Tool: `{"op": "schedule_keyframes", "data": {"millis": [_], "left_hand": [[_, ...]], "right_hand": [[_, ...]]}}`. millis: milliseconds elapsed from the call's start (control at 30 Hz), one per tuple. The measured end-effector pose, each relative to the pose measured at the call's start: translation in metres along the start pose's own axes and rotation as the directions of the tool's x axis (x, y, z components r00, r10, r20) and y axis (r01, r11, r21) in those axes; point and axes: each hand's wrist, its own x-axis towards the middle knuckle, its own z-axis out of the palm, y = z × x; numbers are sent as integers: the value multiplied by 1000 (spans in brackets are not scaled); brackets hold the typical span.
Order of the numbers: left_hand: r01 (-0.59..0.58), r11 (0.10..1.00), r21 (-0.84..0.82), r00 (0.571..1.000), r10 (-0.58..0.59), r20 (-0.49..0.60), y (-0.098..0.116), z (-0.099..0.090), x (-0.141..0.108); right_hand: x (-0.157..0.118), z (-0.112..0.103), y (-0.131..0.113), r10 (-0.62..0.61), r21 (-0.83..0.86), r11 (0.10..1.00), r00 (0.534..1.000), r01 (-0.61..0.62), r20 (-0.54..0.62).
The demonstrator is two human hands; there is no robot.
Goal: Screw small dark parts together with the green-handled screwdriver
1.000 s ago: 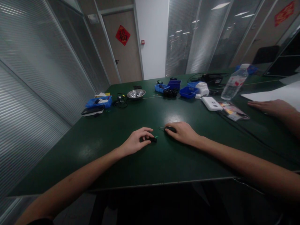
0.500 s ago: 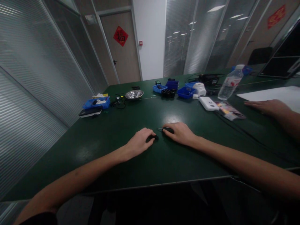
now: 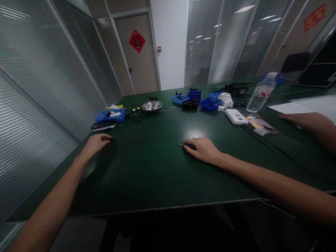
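Note:
My left hand (image 3: 97,142) is over the left part of the green table (image 3: 147,168), below a blue tray (image 3: 119,116) and a dark flat case (image 3: 103,125). Its fingers are pinched on a small black object (image 3: 112,139), mostly hidden. My right hand (image 3: 201,148) rests near the table's middle, closed round a dark tool (image 3: 190,146). A thin metal tip (image 3: 180,145) sticks out of that tool to the left.
A metal bowl (image 3: 152,106), blue bins (image 3: 209,104), a white device (image 3: 236,116) and a water bottle (image 3: 261,93) stand farther back. Another person's hand (image 3: 304,119) lies at the right by white paper (image 3: 286,107). A cable (image 3: 275,148) crosses the right side.
My left hand has moved far to the left with the small black object, away from my right hand. My right hand has stayed in place, still holding the tool.

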Motion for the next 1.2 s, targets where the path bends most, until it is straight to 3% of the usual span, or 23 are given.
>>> {"op": "schedule_keyframes", "data": {"millis": [100,200,700,1200], "left_hand": [[131,989,63,991,-130,-21,-49,-11,4],[180,980,81,983,-176,-62,-66,-13,0],[102,987,127,985,-82,-151,-66,-3,-2],[175,985,-10,975,-175,-137,-63,-10,-3]], "right_hand": [[0,0,0,3,-8,1000,1000,-3,3],[0,-1,-1,9,-10,1000,1000,-8,12],[1,-3,-1,9,0,1000,999,-9,31],[1,-1,1,8,-10,1000,1000,-8,24]]}}
